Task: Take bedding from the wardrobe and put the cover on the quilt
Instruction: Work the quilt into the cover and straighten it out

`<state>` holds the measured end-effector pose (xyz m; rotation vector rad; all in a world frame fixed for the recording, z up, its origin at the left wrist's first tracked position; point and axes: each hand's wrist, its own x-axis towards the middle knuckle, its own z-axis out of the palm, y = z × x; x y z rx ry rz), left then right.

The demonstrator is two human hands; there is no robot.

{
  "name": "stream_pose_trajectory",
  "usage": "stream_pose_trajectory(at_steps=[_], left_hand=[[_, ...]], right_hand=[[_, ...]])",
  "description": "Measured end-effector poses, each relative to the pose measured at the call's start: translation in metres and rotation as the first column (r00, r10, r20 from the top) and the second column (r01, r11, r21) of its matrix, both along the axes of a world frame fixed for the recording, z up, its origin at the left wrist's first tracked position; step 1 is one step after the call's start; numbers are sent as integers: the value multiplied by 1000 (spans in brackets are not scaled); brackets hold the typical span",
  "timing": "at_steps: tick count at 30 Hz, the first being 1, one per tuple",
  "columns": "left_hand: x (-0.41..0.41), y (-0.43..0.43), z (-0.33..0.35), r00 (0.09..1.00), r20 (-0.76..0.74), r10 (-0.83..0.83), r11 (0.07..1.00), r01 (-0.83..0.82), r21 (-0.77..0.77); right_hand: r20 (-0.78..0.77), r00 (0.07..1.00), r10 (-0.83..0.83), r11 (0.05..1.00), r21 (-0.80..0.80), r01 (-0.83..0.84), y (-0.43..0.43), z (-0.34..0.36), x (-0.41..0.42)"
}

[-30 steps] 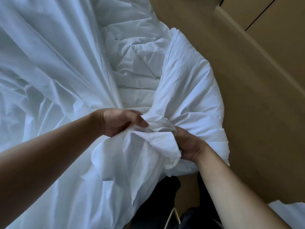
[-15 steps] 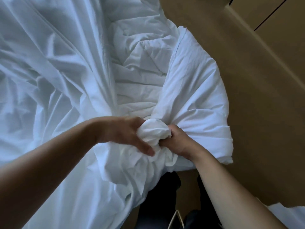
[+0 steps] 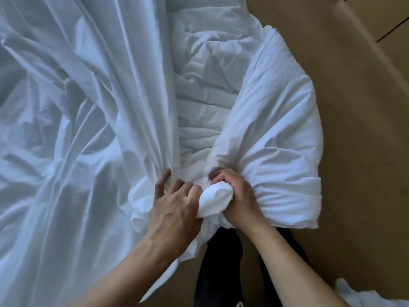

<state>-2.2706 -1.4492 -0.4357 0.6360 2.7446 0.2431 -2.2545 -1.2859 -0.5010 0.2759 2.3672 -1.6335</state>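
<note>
From my remote seat I look down on a wide white cover (image 3: 77, 129) spread over most of the left, its thin folds all running toward one gathered point near the person's body. Right of it the puffier quilt (image 3: 276, 134) bulges out over the tan floor (image 3: 358, 173). I judge the fabric is drawn tight so that a quilt corner can be seated inside the cover. Dark trousers (image 3: 219, 262) show below. The left hand (image 3: 174, 209) has bent fingers dug into the cover's gathered folds, forefinger lying straighter, pinning them. The right hand (image 3: 239, 202) is closed in a fist round a bunched white corner (image 3: 215, 200), held between both hands, likely to keep the layers matched.
</note>
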Motion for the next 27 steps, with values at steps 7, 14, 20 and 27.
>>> stream_pose_trajectory(at_steps=[7,14,20,27], left_hand=[[5,-26,-33,919,-371,133,968,-40,248],[1,-28,-41,922,-387,-24,957,132,257],[-4,-30,-40,944,-302,-130,939,215,269],[-12,-27,-34,967,-226,-118,935,185,303]], right_hand=[[204,879,431,887,-276,-371,29,6,-4],[389,920,55,998,-59,-35,30,12,-30],[287,925,251,793,487,-366,11,11,-28],[86,987,-138,988,-60,143,26,34,-53]])
